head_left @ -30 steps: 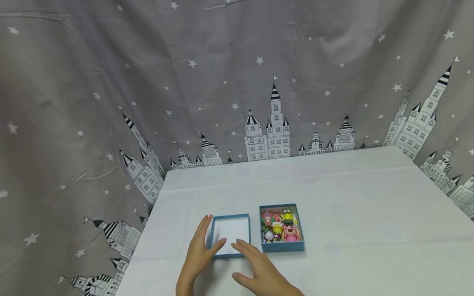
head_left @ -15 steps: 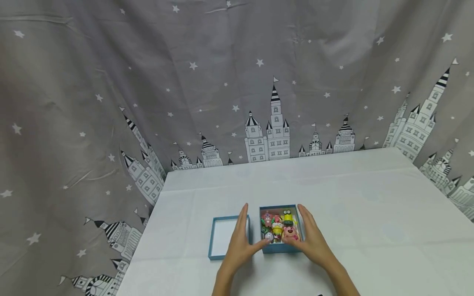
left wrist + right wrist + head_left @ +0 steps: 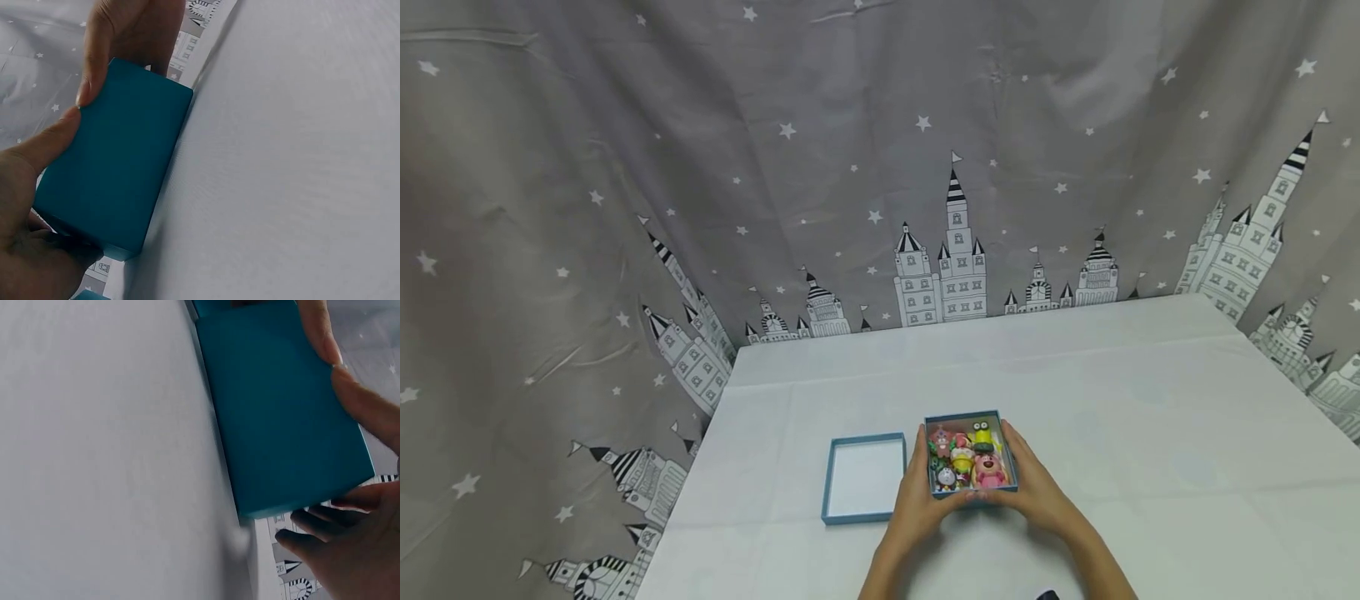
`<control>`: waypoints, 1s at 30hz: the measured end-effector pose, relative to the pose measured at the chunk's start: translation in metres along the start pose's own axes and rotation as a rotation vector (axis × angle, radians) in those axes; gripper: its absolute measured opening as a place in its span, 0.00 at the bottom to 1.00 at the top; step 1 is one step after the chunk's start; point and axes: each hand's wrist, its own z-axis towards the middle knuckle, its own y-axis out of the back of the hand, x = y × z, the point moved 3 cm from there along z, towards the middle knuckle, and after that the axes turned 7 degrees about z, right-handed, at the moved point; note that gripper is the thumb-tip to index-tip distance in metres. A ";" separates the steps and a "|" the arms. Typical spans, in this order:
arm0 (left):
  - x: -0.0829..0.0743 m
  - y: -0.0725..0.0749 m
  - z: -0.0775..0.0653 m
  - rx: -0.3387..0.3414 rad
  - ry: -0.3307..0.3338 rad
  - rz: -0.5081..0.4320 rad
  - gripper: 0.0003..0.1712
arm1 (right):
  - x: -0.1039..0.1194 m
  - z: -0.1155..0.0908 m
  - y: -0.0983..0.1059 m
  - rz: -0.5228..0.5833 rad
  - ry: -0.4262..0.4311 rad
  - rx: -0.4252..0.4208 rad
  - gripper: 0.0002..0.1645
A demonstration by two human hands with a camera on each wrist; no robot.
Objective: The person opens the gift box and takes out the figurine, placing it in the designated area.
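Note:
Both hands hold a square blue box (image 3: 962, 415) filled with small toy figures (image 3: 961, 460), among them a pink bear (image 3: 989, 472) and a yellow-green figure with big eyes (image 3: 982, 437). My left hand (image 3: 917, 496) grips its left side and my right hand (image 3: 1036, 493) its right side. The two thumbs meet at the top edge of the near wall. In the left wrist view the box's plain blue wall (image 3: 122, 156) is close over the white surface. The right wrist view shows that wall (image 3: 281, 412) too, with the right fingers (image 3: 312, 544) round the end.
Left of the box, a shallow blue-rimmed lid (image 3: 865, 518) lies with its white inside up on the white tablecloth (image 3: 1135, 417). A grey curtain (image 3: 850, 100) with printed stars and castles hangs behind the table. A small dark object (image 3: 1047, 595) shows at the bottom edge.
Both hands have moved right from over the lid to the box and closed in on its sides. The box appears slightly raised, while the lid stays where it was.

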 end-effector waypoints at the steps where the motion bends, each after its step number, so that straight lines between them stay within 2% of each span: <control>1: 0.000 0.000 0.000 -0.001 0.001 0.000 0.66 | 0.000 0.000 0.001 0.006 -0.009 0.000 0.64; 6: 0.000 -0.001 0.000 -0.018 0.015 0.019 0.65 | 0.000 0.001 0.007 0.037 -0.054 -0.010 0.56; 9: 0.001 -0.002 -0.001 -0.024 0.036 0.021 0.66 | 0.002 0.003 0.011 0.047 -0.041 -0.084 0.48; 13: 0.001 -0.003 -0.001 -0.021 0.056 0.023 0.65 | 0.010 0.009 0.015 -0.001 0.072 -0.247 0.35; 15: 0.001 -0.002 -0.001 -0.022 0.055 0.028 0.65 | 0.018 0.015 0.015 -0.026 0.137 -0.290 0.29; 18: 0.001 -0.002 -0.001 -0.026 0.050 0.036 0.65 | 0.030 0.027 0.011 -0.021 0.218 -0.249 0.24; 22: 0.001 -0.001 -0.001 -0.019 0.042 0.031 0.65 | 0.036 0.041 0.000 -0.051 0.218 -0.106 0.22; 26: 0.001 -0.002 -0.002 -0.009 0.035 0.031 0.65 | 0.032 0.053 -0.011 -0.223 0.219 -0.023 0.22; 30: 0.003 -0.002 -0.002 0.001 0.034 0.033 0.65 | 0.024 0.060 -0.019 -0.358 0.230 -0.002 0.24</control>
